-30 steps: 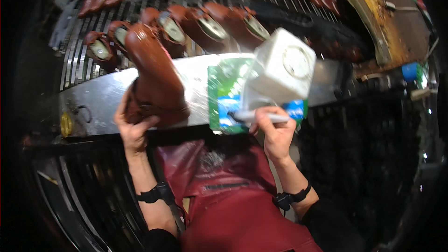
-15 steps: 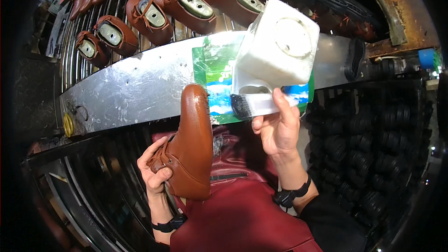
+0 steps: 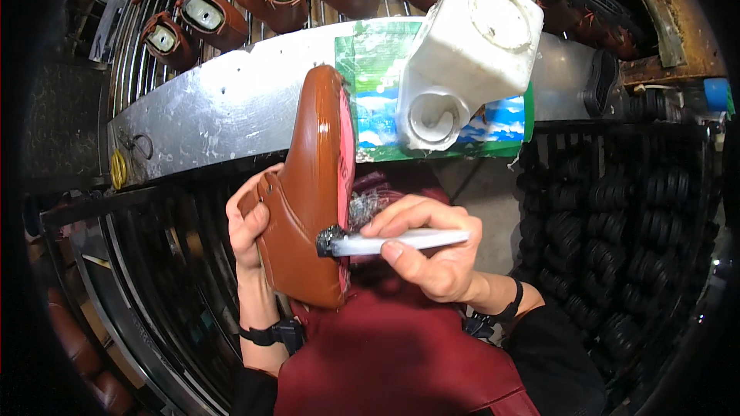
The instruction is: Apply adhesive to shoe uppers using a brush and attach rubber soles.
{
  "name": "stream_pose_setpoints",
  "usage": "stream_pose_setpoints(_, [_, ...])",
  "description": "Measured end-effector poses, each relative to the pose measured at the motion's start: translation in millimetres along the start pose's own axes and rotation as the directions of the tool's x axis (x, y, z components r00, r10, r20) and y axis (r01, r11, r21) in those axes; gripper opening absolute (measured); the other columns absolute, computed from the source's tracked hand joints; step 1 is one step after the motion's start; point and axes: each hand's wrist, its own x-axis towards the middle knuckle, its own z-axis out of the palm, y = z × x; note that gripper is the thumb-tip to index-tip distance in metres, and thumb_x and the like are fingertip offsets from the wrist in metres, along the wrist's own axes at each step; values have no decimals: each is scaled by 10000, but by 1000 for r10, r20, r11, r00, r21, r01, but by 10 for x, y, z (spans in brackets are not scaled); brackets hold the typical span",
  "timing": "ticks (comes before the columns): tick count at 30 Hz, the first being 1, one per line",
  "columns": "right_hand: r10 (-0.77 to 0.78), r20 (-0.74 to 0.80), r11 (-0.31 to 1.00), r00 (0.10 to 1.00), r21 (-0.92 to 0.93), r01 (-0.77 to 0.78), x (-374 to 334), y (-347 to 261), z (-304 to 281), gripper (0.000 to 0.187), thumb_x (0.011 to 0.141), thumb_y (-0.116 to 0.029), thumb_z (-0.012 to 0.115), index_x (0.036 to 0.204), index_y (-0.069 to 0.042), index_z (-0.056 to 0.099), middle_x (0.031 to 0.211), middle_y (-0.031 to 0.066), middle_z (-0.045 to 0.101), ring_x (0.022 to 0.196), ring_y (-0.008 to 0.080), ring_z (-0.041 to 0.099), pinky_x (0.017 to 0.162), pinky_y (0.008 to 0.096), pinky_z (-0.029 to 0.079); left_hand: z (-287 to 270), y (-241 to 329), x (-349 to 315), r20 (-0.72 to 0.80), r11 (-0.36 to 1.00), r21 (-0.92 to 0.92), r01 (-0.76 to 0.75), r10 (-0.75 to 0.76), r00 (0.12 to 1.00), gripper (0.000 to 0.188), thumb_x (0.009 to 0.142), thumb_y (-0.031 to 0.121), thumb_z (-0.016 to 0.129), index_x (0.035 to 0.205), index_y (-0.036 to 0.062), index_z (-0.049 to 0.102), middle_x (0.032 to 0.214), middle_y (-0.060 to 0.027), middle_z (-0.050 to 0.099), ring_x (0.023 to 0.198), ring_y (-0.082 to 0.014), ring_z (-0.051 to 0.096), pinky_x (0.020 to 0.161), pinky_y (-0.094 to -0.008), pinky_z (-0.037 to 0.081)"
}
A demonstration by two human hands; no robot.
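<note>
My left hand (image 3: 250,223) grips a brown leather shoe (image 3: 304,169) around its laced opening, keeping it on its side with the toe pointing away from me. The pink underside (image 3: 348,146) shows along the right edge of the shoe. Between the fingers and thumb of my right hand (image 3: 435,254) is a brush (image 3: 393,243) with a whitish handle. Its black bristles touch the shoe's lower edge towards the heel. Beyond that hand, a white plastic container (image 3: 466,54) with an open round cup (image 3: 432,119) rests on a green and blue sheet (image 3: 370,92).
A metal bench (image 3: 239,112) stretches across in front, with yellow-handled scissors (image 3: 119,168) at its left end. Several brown shoes (image 3: 270,0) stand on a barred rack behind it. A black sole (image 3: 603,81) lies to the right, above racks of stacked black parts (image 3: 624,223).
My right hand has brought the brush down from beside the container to the shoe's edge. The shoe has turned so its pink underside shows. The view has shifted slightly.
</note>
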Motion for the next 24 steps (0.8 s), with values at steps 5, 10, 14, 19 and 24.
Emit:
stream_pose_setpoints(5, [-40,191,994,981,-89,58,-246,-168,98,146,806,12,777,898,105,711,912,251,762,782,271,766,708,345,616,-49,19,107,-8,1000,-5,-14,14,1000,568,966,278,690,1341,-137,591,1164,-177,743,995,-213,746,918,-329,588])
stream_pose_setpoints(10, [16,76,997,997,-74,-11,-43,-310,78,136,881,-42,755,902,84,710,926,224,765,758,213,739,688,315,592,16,127,68,-36,999,-5,-36,36,999,424,1014,241,640,1285,-85,635,1097,-131,755,913,-172,745,838,-299,597])
stream_pose_setpoints(14, [-206,110,959,972,-175,223,4,-245,109,138,804,-3,811,878,61,714,851,169,751,718,195,720,632,298,559,96,201,46,-122,998,-67,-23,15,992,391,1030,236,616,1277,-65,648,1085,-125,753,899,-178,748,837,-311,609])
stream_pose_setpoints(19, [-251,315,927,915,-193,321,127,-476,25,232,730,23,780,941,73,697,943,224,753,804,259,742,729,343,598,146,211,18,-143,961,-278,3,-45,989,393,1078,271,554,1314,-32,638,1160,-152,744,959,-219,752,875,-344,616])
stream_pose_setpoints(24, [-370,483,900,793,-24,435,543,-546,-21,298,670,34,698,964,85,702,996,265,760,894,329,756,822,409,615,90,-94,-75,-400,965,191,-178,242,884,355,1082,167,568,1366,-40,619,1211,-133,728,1023,-209,739,906,-352,618])
